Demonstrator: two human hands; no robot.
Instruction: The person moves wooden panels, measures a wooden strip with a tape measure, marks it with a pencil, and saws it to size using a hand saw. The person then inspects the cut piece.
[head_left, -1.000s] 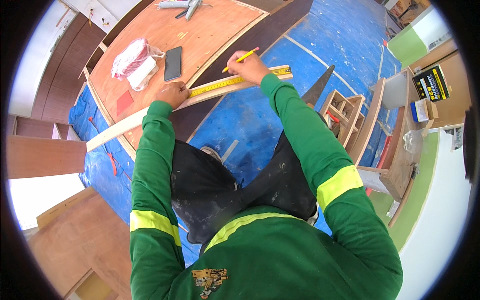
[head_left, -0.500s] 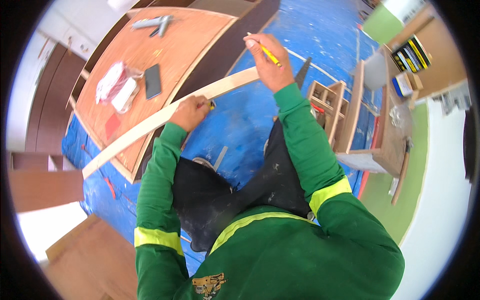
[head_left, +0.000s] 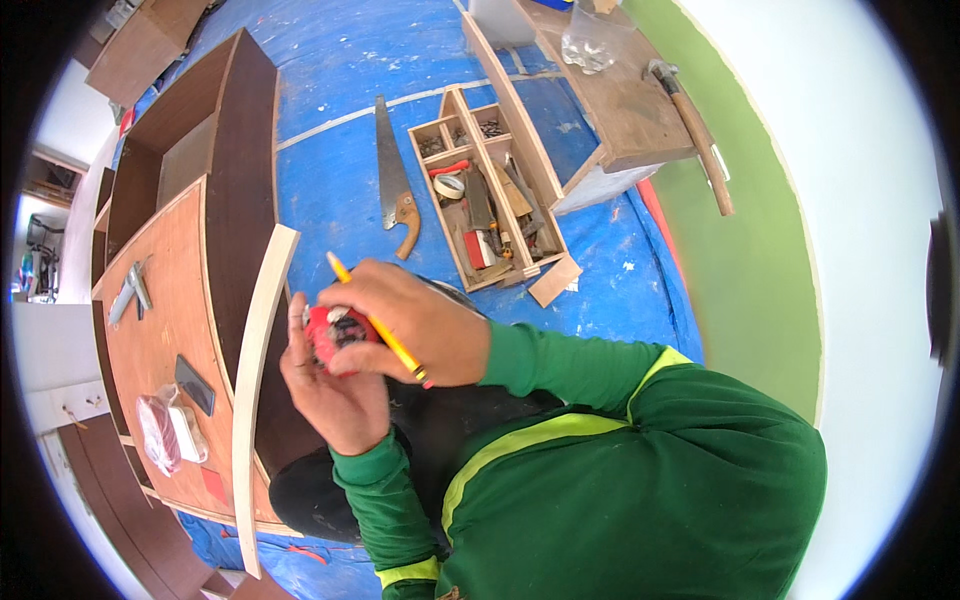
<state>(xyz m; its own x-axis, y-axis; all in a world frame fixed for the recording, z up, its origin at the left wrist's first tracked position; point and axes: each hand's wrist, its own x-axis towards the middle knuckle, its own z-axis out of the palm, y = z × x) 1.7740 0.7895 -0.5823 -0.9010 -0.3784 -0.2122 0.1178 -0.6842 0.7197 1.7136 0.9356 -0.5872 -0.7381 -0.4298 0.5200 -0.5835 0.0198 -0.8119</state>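
Note:
A red and black tape measure point(head_left: 336, 338), slightly blurred, is held between my two hands in front of me. My left hand point(head_left: 340, 400) cups it from below and the left, with one finger stretched upward. From the other side, my right hand point(head_left: 425, 325) curls its fingers and thumb over it. The same right hand grips a yellow pencil point(head_left: 400, 350), its bare wood end pointing up and left. Left of my hands, a long pale wooden strip point(head_left: 256, 390) rests along the edge of a brown cabinet point(head_left: 240, 160), touched by neither hand.
A handsaw point(head_left: 390, 165) and a wooden toolbox point(head_left: 525, 262) lie on the blue floor sheet point(head_left: 335, 75). A hammer point(head_left: 690, 125) rests on a wooden unit at right. On the cabinet panel are a caulking gun point(head_left: 130, 292), a phone point(head_left: 195, 385) and a plastic bag point(head_left: 160, 432).
My view has swung to the right. Both hands have left the wooden strip and come together around the tape measure. The pencil has stayed in my right hand.

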